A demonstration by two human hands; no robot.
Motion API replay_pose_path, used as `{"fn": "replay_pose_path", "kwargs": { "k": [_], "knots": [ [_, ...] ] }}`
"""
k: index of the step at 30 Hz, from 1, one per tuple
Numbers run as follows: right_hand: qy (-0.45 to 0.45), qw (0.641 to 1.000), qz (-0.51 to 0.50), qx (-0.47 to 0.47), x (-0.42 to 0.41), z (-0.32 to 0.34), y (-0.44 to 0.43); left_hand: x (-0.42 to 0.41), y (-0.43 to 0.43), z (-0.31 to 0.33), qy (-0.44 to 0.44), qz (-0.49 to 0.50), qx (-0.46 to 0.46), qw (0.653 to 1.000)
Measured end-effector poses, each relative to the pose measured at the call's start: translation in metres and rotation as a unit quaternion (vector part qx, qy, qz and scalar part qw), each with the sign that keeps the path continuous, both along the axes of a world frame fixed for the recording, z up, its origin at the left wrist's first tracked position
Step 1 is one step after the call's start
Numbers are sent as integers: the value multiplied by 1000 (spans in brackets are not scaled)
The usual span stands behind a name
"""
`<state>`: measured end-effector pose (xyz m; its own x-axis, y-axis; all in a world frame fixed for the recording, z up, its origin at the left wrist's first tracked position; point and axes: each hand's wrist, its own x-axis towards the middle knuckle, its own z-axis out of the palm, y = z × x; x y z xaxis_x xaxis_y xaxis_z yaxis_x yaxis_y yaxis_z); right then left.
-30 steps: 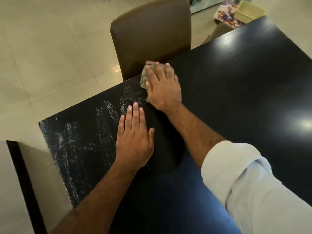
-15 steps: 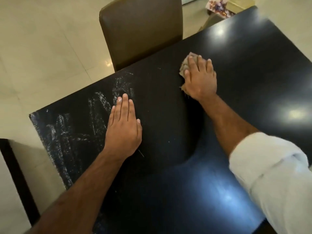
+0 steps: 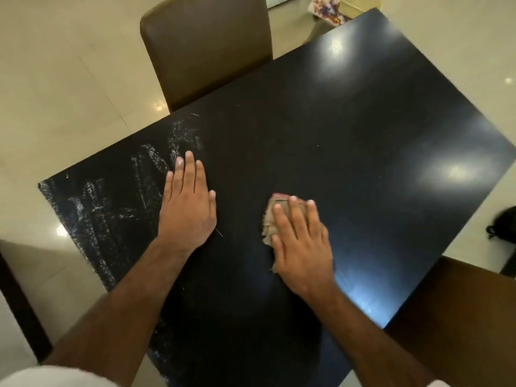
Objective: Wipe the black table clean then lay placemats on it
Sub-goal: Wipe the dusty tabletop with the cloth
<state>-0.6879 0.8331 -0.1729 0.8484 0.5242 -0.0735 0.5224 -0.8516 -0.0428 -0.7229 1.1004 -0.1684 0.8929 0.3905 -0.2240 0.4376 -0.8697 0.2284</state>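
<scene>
No text, label, brand, number or sign can be read. The white streaks (image 3: 111, 208) on the black table (image 3: 335, 129) form no letters, and the colourful printed item (image 3: 325, 8) beyond its far corner is too blurred to make out any writing.

The right hand (image 3: 303, 247) presses a crumpled beige cloth (image 3: 268, 219) flat onto the glossy black rectangular table (image 3: 363, 121). At its nine o'clock the left hand (image 3: 188, 205) lies flat, and chalky white smears (image 3: 111, 208) lie farther out.
</scene>
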Motion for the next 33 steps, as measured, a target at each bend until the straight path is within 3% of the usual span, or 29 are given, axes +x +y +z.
{"fn": "replay_pose_path", "kwargs": {
  "k": [4, 9, 13, 16, 21, 24, 28, 31, 33],
  "knots": [
    [-67, 982, -176, 9, 94, -14, -15, -40, -33, -5, 4, -24, 2, 1000],
    [-48, 977, -204, 31, 199, -21, 51, -49, -35, -19, 10, -43, 11, 999],
    [-42, 995, -78, 47, 128, -8, 119, -55, -33, -19, -10, -67, 28, 997],
    [1, 998, -3, 55, 36, -1, 118, -59, -26, -18, -25, -74, 42, 996],
    [55, 998, -15, 33, -58, 8, 51, -55, -22, -18, -29, -59, 38, 997],
    [31, 997, -75, 15, -35, 6, 18, -55, -21, -21, -26, -50, 35, 998],
    [-28, 989, -142, 38, 64, -10, 39, -60, -19, -21, -26, -42, 31, 998],
    [-21, 990, -127, 51, 94, -11, 94, -61, -14, -17, -27, -45, -14, 999],
    [-20, 996, -72, 47, 70, -7, 121, -66, -9, -11, -63, -30, -96, 993]
  ]
}}
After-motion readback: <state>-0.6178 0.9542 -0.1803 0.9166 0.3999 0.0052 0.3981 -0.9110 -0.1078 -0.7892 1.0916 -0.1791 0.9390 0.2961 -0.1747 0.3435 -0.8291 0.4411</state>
